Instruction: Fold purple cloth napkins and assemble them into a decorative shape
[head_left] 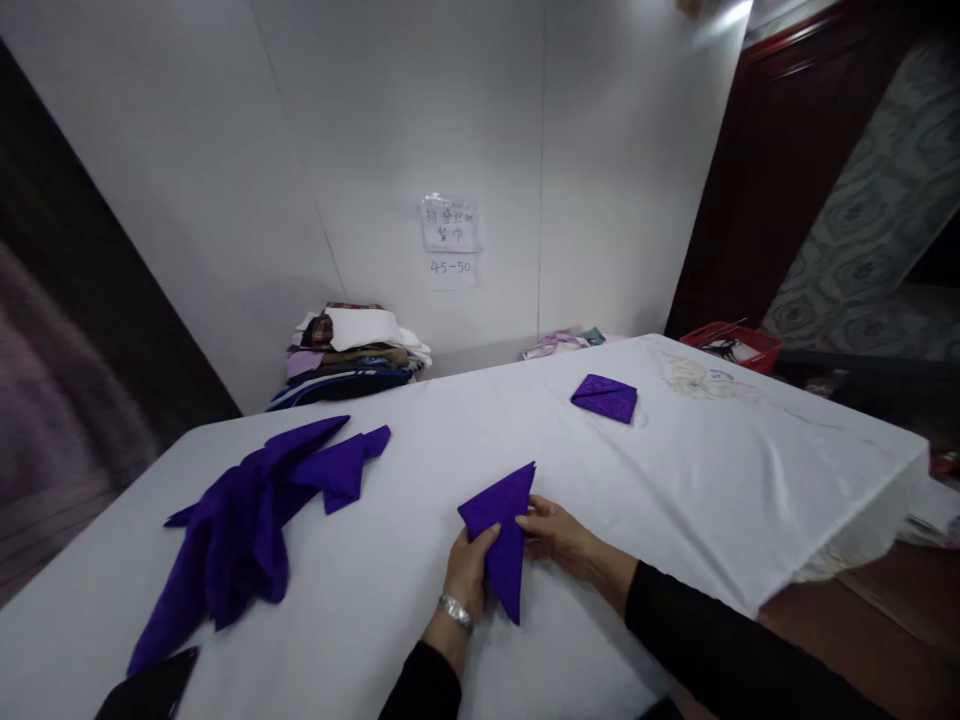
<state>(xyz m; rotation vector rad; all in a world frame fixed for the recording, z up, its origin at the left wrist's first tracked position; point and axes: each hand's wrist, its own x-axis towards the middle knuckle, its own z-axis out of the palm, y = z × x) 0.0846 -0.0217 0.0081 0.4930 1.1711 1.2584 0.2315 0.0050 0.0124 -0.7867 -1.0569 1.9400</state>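
Observation:
Between my hands is a purple cloth napkin (504,530), folded into a triangle with one point up and one point down. My left hand (466,572), with a silver bracelet at the wrist, grips its left side, thumb on the front. At the right edge, my right hand (553,535) pinches the cloth between thumb and fingers. Another folded purple napkin (604,398) lies flat on the white-covered table (420,480), beyond my right hand. Crumpled purple cloths (240,530) lie in a loose heap to the left.
A stack of folded clothes (352,355) stands against the wall behind the table. Paper notes (452,240) are stuck on that wall. At the back right is a red basket (739,345). A dark flat object (150,690) lies at the near left edge.

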